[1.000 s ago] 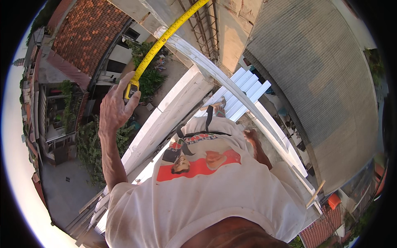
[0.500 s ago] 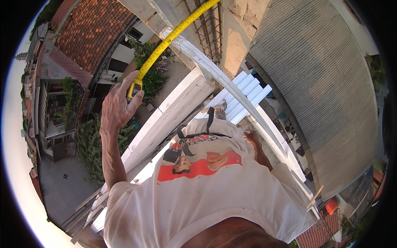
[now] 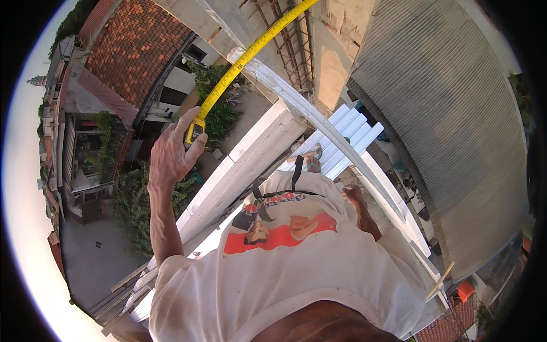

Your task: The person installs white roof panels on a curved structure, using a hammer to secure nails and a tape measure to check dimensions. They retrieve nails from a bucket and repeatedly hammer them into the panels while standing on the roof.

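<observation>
My left hand grips the yellow case of a tape measure, with the thumb and fingers around it. The yellow blade runs out from the case, away and to the right, past the picture's top edge. Partway along, it crosses over a long pale bar, which looks bent in this view. Low at my right side, my right hand is near that bar, its fingers curled in. Whether anything is in those fingers cannot be made out.
I am high up beside a white block wall. White ribbed sheets lie ahead, by a foot. Steel reinforcing bars stand in a concrete column form. Left are a tiled roof and shrubs; right is a corrugated roof.
The whole view has shifted slightly to the right and down. My left hand still holds the tape measure with its blade drawn out; my right hand stays low at my side.
</observation>
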### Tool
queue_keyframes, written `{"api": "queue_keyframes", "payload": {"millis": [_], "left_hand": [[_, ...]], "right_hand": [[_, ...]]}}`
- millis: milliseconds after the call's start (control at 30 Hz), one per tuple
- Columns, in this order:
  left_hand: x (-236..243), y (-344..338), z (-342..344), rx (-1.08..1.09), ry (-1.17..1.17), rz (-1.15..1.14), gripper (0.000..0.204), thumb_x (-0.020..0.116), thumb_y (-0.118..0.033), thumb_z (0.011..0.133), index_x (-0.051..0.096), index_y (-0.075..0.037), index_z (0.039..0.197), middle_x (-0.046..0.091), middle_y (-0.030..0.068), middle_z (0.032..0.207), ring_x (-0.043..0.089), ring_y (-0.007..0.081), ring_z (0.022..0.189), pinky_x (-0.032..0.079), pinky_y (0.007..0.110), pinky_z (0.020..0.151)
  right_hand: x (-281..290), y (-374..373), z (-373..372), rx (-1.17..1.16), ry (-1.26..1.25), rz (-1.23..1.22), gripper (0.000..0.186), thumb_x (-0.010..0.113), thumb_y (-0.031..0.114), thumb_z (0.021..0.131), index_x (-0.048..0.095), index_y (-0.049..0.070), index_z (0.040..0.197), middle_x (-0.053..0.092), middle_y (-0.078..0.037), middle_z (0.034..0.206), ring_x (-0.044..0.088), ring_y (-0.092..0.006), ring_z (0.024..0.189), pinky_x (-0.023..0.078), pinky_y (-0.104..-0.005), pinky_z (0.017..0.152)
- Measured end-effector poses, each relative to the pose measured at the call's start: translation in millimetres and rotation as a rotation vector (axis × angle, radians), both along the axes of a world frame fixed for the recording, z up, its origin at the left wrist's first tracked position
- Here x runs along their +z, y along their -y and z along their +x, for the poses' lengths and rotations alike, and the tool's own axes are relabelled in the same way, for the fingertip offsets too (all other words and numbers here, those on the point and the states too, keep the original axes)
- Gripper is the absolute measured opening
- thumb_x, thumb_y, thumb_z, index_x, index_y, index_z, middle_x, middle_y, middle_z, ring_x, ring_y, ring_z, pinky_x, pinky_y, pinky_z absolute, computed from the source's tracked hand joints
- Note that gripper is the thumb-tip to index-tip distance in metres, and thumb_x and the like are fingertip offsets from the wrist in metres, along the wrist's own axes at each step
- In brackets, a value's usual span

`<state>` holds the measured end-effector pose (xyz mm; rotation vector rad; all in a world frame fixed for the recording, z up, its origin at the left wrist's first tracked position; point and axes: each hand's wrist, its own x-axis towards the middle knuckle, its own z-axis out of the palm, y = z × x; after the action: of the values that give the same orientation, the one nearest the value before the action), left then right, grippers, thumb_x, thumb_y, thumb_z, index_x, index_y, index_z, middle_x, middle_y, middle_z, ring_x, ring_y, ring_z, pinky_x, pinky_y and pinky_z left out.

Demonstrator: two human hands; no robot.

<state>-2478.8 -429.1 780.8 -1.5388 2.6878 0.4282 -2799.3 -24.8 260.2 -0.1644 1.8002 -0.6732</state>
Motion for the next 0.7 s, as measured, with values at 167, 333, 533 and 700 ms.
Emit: {"api": "queue_keyframes", "payload": {"millis": [167, 333, 533, 700], "left_hand": [[-6, 1, 4, -0.044, -0.057, -0.069, 0.060, 0.066, -0.039, 0.092, 0.056, -0.019, 0.148, 0.071, 0.0203, 0.101, 0.071, 0.0371, 0.089, 0.056, 0.045, 0.080], [4, -4, -6, 0.002, 0.006, 0.003, 0.060, 0.060, -0.034, 0.092, 0.054, -0.015, 0.148, 0.071, 0.0213, 0.113, 0.071, 0.0384, 0.098, 0.054, 0.047, 0.089], [4, -3, -8, -0.004, 0.001, -0.016, 0.061, 0.062, -0.032, 0.091, 0.053, -0.015, 0.148, 0.071, 0.0208, 0.111, 0.070, 0.0385, 0.100, 0.054, 0.047, 0.089], [7, -3, -8, 0.003, 0.015, 0.001, 0.061, 0.062, -0.031, 0.090, 0.054, -0.015, 0.148, 0.071, 0.0210, 0.112, 0.070, 0.0386, 0.100, 0.053, 0.047, 0.089]], "right_hand": [[-48, -6, -1, 0.159, -0.048, -0.013, 0.022, 0.068, 0.018, 0.098, 0.070, 0.000, 0.110, 0.075, -0.013, 0.091, 0.074, -0.0234, 0.079, 0.056, -0.0345, 0.060], [-36, 6, 9, 0.178, -0.020, 0.046, 0.026, 0.068, 0.018, 0.098, 0.070, -0.001, 0.115, 0.076, -0.016, 0.095, 0.076, -0.0253, 0.081, 0.060, -0.0365, 0.066], [-48, 2, 4, 0.216, -0.060, 0.004, 0.031, 0.069, 0.020, 0.097, 0.069, -0.002, 0.119, 0.077, -0.016, 0.098, 0.076, -0.0256, 0.080, 0.058, -0.0365, 0.061], [-37, 8, 1, 0.135, -0.006, 0.033, 0.029, 0.069, 0.020, 0.097, 0.069, -0.002, 0.116, 0.076, -0.014, 0.095, 0.075, -0.0235, 0.078, 0.056, -0.0348, 0.059]]}}
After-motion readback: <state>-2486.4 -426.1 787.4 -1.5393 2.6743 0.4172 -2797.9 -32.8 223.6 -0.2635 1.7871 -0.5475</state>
